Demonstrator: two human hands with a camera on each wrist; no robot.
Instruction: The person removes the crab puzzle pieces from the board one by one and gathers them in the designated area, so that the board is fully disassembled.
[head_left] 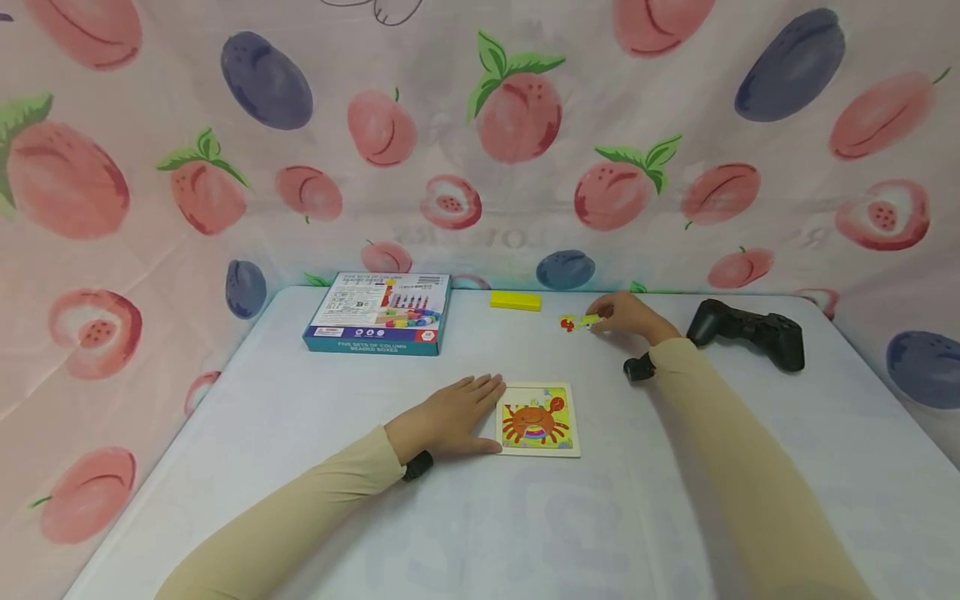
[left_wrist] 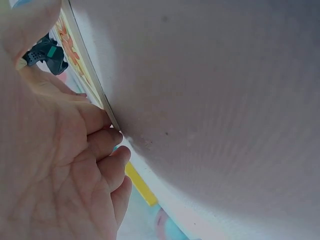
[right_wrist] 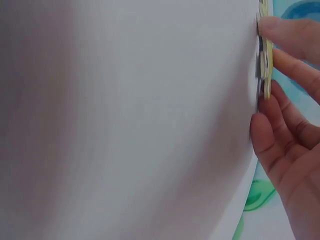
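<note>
A square crab puzzle (head_left: 536,423) with a pale frame lies flat on the table. My left hand (head_left: 457,417) rests along its left side, thumb by the lower corner and extended fingers by the upper one. In the left wrist view, fingertips meet the edge of the puzzle (left_wrist: 82,57). Farther back, my right hand (head_left: 626,317) pinches small flat yellow puzzle pieces (head_left: 588,320) between thumb and fingers. A red-and-yellow piece (head_left: 567,323) lies just left of them. In the right wrist view, the pieces (right_wrist: 266,65) show edge-on, overlapping, beside the right fingers.
A flat teal-edged box (head_left: 378,315) lies at the back left. Near the back edge sits a yellow block (head_left: 515,301). A black game controller (head_left: 746,333) is right of my right hand. Fruit-printed cloth (head_left: 450,108) hangs behind the white table (head_left: 525,533).
</note>
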